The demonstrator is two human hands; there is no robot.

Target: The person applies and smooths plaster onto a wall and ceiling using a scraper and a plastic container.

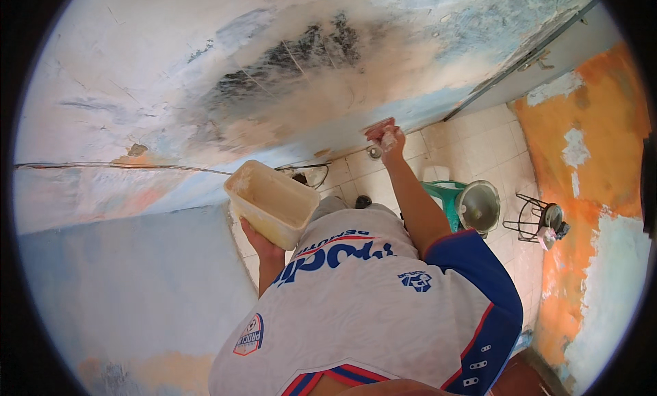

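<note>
My left hand (259, 244) supports a cream rectangular plastic tub (263, 220) from its side and underneath. Pale smears coat the inside of the tub, which is tilted in front of my body. Stretched forward, my right hand (390, 137) is smeared with white paste, its fingers bent around a thin, flat-edged piece that I cannot make out clearly. That hand is close to the patchy white and blue wall (157, 88); whether it touches the wall cannot be told. Farther up this wall spreads a dark, partly smeared-over patch (294, 61).
A cable (123, 166) runs along the left of the wall. On the tiled floor (503, 167) at right are a green container (443, 191), a grey bucket (480, 206) and a black metal stand (523, 218). An orange wall (582, 163) with pale patches rises beyond.
</note>
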